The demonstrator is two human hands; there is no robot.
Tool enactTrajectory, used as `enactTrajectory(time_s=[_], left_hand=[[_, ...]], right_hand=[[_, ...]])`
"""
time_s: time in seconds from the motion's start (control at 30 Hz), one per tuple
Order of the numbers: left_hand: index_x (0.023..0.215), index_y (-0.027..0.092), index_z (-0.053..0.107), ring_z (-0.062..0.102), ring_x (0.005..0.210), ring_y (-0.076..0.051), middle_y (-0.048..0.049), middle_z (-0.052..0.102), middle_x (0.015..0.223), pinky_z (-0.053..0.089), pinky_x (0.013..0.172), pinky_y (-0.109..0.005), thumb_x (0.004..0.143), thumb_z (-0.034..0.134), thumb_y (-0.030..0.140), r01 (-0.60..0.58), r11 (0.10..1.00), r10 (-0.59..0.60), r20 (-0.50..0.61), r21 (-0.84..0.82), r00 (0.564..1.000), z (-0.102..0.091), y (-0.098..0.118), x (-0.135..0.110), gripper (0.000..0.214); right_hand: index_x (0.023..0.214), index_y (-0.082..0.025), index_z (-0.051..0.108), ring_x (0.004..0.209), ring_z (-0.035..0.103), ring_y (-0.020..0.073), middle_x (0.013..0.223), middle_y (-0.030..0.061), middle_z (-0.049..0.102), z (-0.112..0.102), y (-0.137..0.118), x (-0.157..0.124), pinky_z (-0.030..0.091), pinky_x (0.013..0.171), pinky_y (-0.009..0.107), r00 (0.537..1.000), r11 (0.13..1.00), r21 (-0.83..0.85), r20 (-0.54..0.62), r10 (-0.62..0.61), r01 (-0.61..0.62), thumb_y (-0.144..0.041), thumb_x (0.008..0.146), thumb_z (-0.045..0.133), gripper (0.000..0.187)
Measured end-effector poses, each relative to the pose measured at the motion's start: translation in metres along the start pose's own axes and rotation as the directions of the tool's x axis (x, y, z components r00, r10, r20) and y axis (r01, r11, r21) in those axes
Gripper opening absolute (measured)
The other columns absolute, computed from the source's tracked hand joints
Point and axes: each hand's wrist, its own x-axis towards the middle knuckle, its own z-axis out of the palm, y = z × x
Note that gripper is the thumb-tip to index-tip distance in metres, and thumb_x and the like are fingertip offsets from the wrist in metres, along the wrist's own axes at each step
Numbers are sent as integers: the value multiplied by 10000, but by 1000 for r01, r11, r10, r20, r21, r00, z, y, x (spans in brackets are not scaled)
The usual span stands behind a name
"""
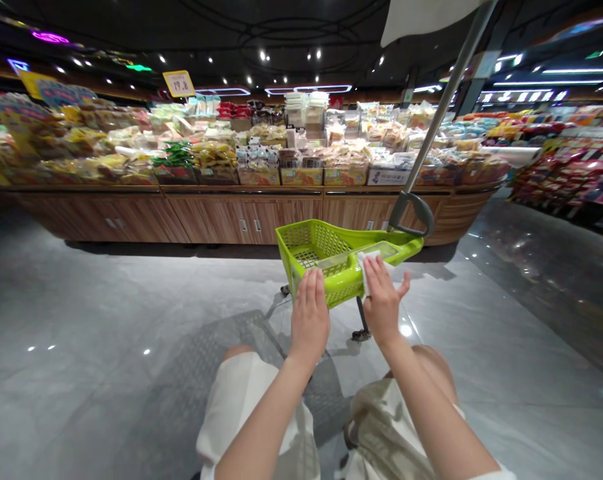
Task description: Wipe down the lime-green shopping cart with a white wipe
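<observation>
**Supermarket floor (106, 320), hands on lime-green cart (321, 257)**

Wooden snack island (241, 217) ahead. The left hand (310, 317) lies open, fingers together, against the near rim (338, 261); the right hand (384, 300), fingers spread, presses a white tissue (366, 270) there (possibly a wipe).

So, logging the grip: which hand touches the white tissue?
The right hand, fingers on the white tissue; the left hand rests on the lime-green plastic basket instead.
</observation>
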Motion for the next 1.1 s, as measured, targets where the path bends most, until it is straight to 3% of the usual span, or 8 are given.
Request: enactTrajectory(time_s=[0.2,0.4,0.5,0.6,0.8,0.9,1.0,1.1], left_hand=[[1540,146,97,289,1452,-262,-165,381,1528,363,1152,-477,926,369,67,-9,999,8,26,30,1000,-7,-2,-2,676],[1527,105,136,247,1467,-261,-169,346,1548,331,1172,-464,872,433,46,-4,1000,3,89,18,996,-15,5,1,721],[1516,89,165,252,1465,-264,-184,356,1540,342,1166,-469,872,431,57,-3,1000,0,107,28,994,-17,6,2,698],[1511,86,182,279,1455,-258,-181,364,1536,342,1166,-458,880,409,54,-28,998,22,119,48,993,-21,3,4,671],[1522,75,146,237,1469,-263,-188,299,1569,343,1164,-444,877,449,76,-31,996,19,148,80,989,-27,12,5,713],[1529,79,117,210,1475,-258,-190,281,1575,358,1154,-442,886,413,64,-23,992,8,120,120,993,-24,20,0,708],[1537,86,83,203,1476,-252,-176,290,1573,359,1153,-438,869,390,33,-31,988,15,110,151,994,-20,22,-8,737],[1538,83,83,171,1483,-249,-157,274,1583,354,1158,-431,857,405,26,-64,982,39,141,179,989,-16,19,-13,755]], right_hand=[[1515,-222,282,1391,403,176,1450,80,509,-3,-22,-8,7,1198,490,950,948,159,107,-294,276,-20,798,320,746],[1478,-246,363,1384,414,209,1435,66,528,-1,-9,-1,-68,1173,549,1000,999,38,-6,4,-4,21,740,342,785],[1498,-199,326,1402,386,193,1452,88,506,1,-33,-4,26,1202,483,991,983,149,54,-119,110,-13,777,349,746],[1502,-224,318,1368,436,175,1429,71,533,-2,-29,-2,-3,1205,469,961,953,175,75,-265,249,-8,787,350,748],[1477,-275,364,1377,425,210,1436,53,526,-5,1,3,-66,1167,561,1000,998,55,5,12,-12,20,727,341,806],[1498,-218,331,1396,397,195,1455,85,500,-4,-18,-4,39,1198,490,991,985,137,62,-117,107,-13,765,336,762],[1505,-234,315,1374,429,177,1447,73,511,-6,-17,-4,23,1204,473,957,952,176,102,-272,252,-11,776,332,763],[1488,-278,343,1363,445,192,1427,48,536,-8,1,0,-56,1179,537,991,990,71,55,-125,121,23,726,335,820]])
